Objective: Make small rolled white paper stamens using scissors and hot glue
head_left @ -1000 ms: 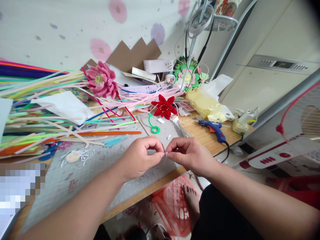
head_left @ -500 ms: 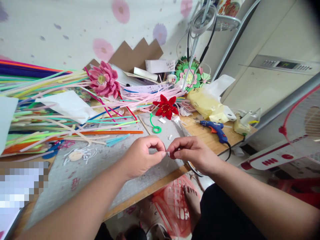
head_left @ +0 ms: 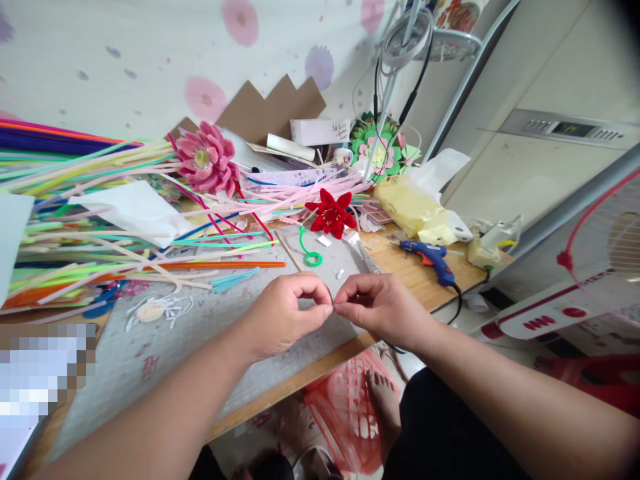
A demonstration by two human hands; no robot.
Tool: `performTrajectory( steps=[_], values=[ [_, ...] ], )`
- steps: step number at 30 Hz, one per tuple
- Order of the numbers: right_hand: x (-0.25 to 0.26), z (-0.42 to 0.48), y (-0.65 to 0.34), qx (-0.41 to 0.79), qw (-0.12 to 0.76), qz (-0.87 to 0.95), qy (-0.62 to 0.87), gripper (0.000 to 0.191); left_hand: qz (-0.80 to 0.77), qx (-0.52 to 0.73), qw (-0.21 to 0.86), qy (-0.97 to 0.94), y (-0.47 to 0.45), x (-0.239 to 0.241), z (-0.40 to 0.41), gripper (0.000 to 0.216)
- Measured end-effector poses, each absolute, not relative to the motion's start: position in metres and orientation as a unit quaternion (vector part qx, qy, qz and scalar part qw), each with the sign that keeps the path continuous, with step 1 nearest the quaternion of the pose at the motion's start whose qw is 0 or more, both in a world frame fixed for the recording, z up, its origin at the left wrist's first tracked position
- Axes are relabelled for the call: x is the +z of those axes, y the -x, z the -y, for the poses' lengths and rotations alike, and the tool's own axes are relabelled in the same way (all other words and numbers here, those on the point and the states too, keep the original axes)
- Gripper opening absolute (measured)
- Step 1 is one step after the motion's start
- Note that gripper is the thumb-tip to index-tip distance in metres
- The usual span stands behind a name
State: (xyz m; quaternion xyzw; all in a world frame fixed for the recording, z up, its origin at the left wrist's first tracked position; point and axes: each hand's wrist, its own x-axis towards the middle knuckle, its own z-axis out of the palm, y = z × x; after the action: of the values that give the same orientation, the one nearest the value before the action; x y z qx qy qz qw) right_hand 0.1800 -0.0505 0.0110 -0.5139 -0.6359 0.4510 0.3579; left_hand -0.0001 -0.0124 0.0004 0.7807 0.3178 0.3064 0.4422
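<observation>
Held thing: small pale piece (head_left: 333, 307), pinched where the two hands meet, over the near part of the grey mat (head_left: 150, 353). Too small to tell what it is.
Left hand: left hand (head_left: 285, 313) curled, thumb and forefinger tips closed narrow on the piece, other fingers tucked under.
Right hand: right hand (head_left: 380, 308) mirrors it, thumb and forefinger nipped on the same piece, fingertips of both hands touching.
Just beyond hands: green looped pipe cleaner (head_left: 309, 254) lying on the mat, with small white scraps (head_left: 340, 273) near it.
Further back: red flower (head_left: 331, 213) at the mat's far edge; pink flower (head_left: 205, 159) well behind it to the left.
Left side: heap of coloured pipe cleaners (head_left: 75, 200) spread across the table, with an orange one (head_left: 225, 265) reaching onto the mat.
Right side: blue glue gun (head_left: 431, 259) on bare wood, cord trailing over the table edge (head_left: 300, 381); yellow bag (head_left: 410, 207) behind it.
Below table: red basket (head_left: 345, 413), with a bare foot (head_left: 383, 400) beside it.
Far right: fan (head_left: 590, 280), partly cut off.
</observation>
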Motion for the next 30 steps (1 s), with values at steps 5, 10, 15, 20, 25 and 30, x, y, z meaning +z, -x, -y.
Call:
performTrajectory(
  steps=[5,10,15,20,25,30],
  values=[
    [0.010,0.053,-0.175,0.314,0.361,0.712,0.513,0.006,-0.322,0.306,0.433,-0.785,0.000,-0.001,0.012,0.009],
    [0.003,0.054,-0.174,0.209,0.372,0.754,0.500,0.010,-0.309,0.328,0.410,-0.793,-0.001,-0.002,0.013,0.011],
    [0.003,0.056,-0.172,0.166,0.372,0.768,0.495,0.011,-0.315,0.329,0.399,-0.796,-0.002,-0.002,0.012,0.012],
    [0.006,0.053,-0.180,0.306,0.382,0.722,0.489,0.009,-0.323,0.339,0.425,-0.775,-0.001,0.001,0.012,0.011],
    [0.002,0.047,-0.193,0.598,0.420,0.556,0.397,0.021,-0.327,0.348,0.454,-0.752,-0.001,0.004,0.012,0.011],
    [0.003,0.046,-0.188,0.590,0.413,0.552,0.419,0.026,-0.328,0.344,0.456,-0.752,-0.001,0.002,0.011,0.011]
  ],
)
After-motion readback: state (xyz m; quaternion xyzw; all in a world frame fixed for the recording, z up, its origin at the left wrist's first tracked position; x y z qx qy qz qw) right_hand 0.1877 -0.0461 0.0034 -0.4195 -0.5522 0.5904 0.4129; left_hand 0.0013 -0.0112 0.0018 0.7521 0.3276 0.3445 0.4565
